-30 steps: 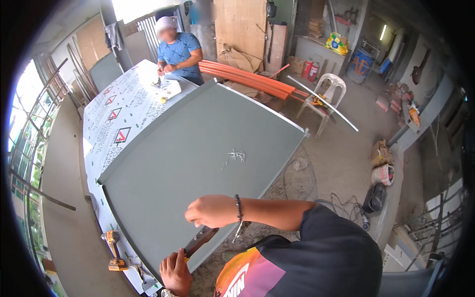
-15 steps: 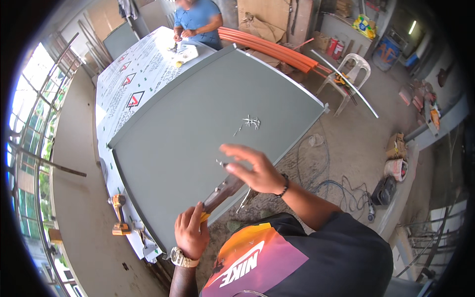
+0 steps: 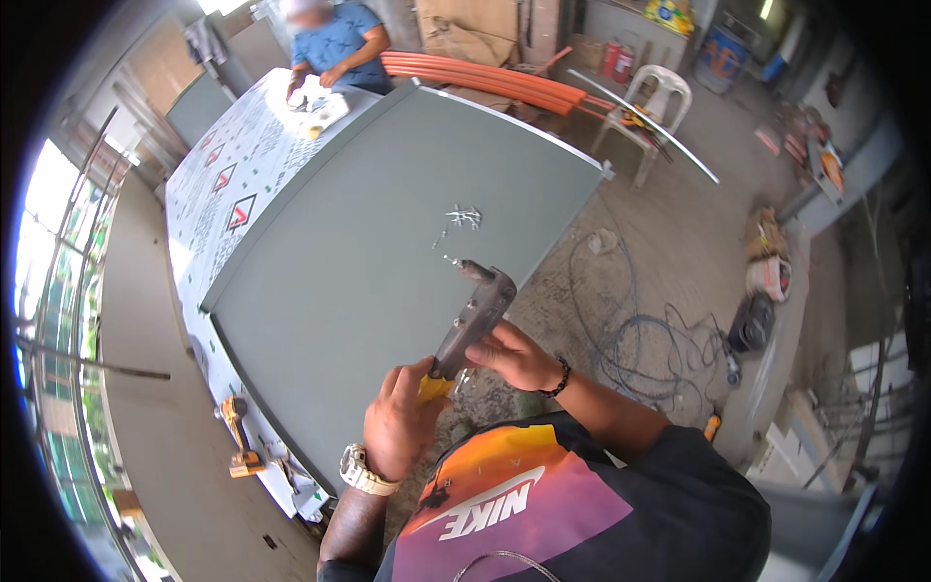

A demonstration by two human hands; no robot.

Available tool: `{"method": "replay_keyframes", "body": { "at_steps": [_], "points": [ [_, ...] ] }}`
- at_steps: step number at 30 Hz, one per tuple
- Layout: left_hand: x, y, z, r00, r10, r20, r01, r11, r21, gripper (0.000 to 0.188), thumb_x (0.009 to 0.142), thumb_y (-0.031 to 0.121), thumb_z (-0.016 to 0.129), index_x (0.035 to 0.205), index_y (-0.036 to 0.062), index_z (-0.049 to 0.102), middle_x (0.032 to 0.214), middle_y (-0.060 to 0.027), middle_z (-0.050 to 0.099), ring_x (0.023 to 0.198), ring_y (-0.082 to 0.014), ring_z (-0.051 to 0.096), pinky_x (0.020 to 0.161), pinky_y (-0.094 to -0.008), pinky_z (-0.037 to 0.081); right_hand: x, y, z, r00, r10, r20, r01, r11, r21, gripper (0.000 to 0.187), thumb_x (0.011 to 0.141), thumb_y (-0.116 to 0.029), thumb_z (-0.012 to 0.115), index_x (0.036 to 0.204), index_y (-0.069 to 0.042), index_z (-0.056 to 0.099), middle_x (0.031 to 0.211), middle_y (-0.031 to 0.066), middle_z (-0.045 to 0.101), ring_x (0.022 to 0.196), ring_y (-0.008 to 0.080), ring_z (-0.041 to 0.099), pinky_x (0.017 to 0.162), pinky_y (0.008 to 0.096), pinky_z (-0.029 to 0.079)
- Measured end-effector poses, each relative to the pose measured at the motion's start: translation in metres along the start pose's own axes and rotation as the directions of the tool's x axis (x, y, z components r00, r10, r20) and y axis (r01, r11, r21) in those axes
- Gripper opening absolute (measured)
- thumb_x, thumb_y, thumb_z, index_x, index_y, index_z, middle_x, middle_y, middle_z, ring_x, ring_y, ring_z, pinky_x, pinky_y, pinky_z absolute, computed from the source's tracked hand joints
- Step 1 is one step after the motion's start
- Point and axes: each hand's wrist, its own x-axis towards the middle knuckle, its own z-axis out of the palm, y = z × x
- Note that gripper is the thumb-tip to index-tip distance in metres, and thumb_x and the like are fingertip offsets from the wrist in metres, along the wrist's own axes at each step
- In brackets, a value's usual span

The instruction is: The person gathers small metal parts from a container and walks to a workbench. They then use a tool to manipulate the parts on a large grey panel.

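Note:
Both my hands hold a hand riveter (image 3: 475, 315), a grey metal tool with a yellow grip end, raised over the near edge of a large grey metal panel (image 3: 369, 233). My left hand (image 3: 402, 422) grips its handles low down, near the yellow part. My right hand (image 3: 514, 354) holds the tool's body from the right side. The tool's nose points up and away, with a thin pin sticking out of it. A small pile of loose rivets (image 3: 464, 215) lies on the panel beyond the tool.
The panel lies on a long table covered with printed sheets (image 3: 228, 184). Another person (image 3: 335, 44) sits at its far end. A yellow drill (image 3: 238, 441) rests on the table's left near corner. Orange pipes (image 3: 485, 78), a white plastic chair (image 3: 659, 102) and coiled cables (image 3: 640, 335) surround it.
My right hand came back from reaching over the panel and took hold of the riveter. The tool rose from below the panel's edge and now points upward between both hands.

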Motion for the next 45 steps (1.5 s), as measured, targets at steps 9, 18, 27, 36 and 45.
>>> {"method": "replay_keyframes", "body": {
  "at_steps": [9, 18, 27, 36, 45],
  "points": [
    [-0.007, -0.039, -0.043, 0.958, 0.268, 0.105, -0.248, 0.954, -0.167, 0.047, 0.079, -0.003, 0.077, 0.125, 0.0027, 0.068, 0.102, -0.0132, 0.067, 0.085, -0.0262, 0.069, 0.074, -0.0345, 0.056, -0.069, 0.019, 0.040, 0.966, -0.168, -0.195, 0.137, 0.977, -0.164, 0.037, 0.105, -0.024, 0.057, 0.134, -0.003, 0.045, 0.102, 0.0047, 0.058, 0.092, 0.0119, 0.060, 0.081, 0.0318, 0.057],
    [-0.004, -0.026, -0.029, 0.823, 0.543, 0.170, -0.460, 0.811, -0.363, 0.046, 0.080, -0.001, 0.076, 0.125, 0.0047, 0.069, 0.105, -0.0146, 0.070, 0.085, -0.0298, 0.071, 0.075, -0.0371, 0.057, -0.134, 0.031, 0.080, 0.852, -0.270, -0.449, 0.313, 0.950, 0.021, 0.048, 0.100, -0.041, 0.063, 0.131, -0.008, 0.046, 0.089, 0.0014, 0.054, 0.069, 0.0093, 0.054, 0.060, 0.0263, 0.050],
    [-0.049, -0.009, 0.061, 0.831, 0.456, 0.319, -0.276, 0.836, -0.475, 0.048, 0.081, 0.000, 0.076, 0.127, -0.0006, 0.065, 0.101, -0.0160, 0.067, 0.086, -0.0272, 0.068, 0.074, -0.0344, 0.054, -0.167, 0.076, 0.062, 0.828, -0.203, -0.522, 0.415, 0.848, 0.328, 0.057, 0.098, -0.042, 0.065, 0.142, -0.009, 0.048, 0.108, 0.0055, 0.059, 0.081, 0.0114, 0.061, 0.063, 0.0260, 0.050],
    [-0.076, -0.045, 0.133, 0.725, 0.221, 0.653, -0.026, 0.955, -0.294, 0.058, 0.085, 0.000, 0.071, 0.140, -0.0020, 0.054, 0.107, -0.0184, 0.064, 0.096, -0.0307, 0.066, 0.085, -0.0365, 0.052, -0.185, 0.173, 0.016, 0.744, -0.004, -0.668, 0.499, 0.668, 0.552, 0.032, 0.102, -0.030, 0.059, 0.124, -0.007, 0.056, 0.116, 0.0126, 0.067, 0.116, 0.0298, 0.064, 0.102, 0.0435, 0.045],
    [-0.052, -0.076, 0.179, 0.789, 0.105, 0.605, -0.043, 0.992, -0.116, 0.056, 0.089, -0.004, 0.063, 0.144, -0.0004, 0.051, 0.102, -0.0138, 0.064, 0.089, -0.0214, 0.065, 0.078, -0.0320, 0.052, -0.146, 0.225, -0.046, 0.758, 0.192, -0.623, 0.428, 0.575, 0.698, 0.027, 0.102, -0.033, 0.059, 0.112, -0.008, 0.061, 0.102, 0.0092, 0.069, 0.097, 0.0220, 0.065, 0.094, 0.0412, 0.048]
  ]
}}
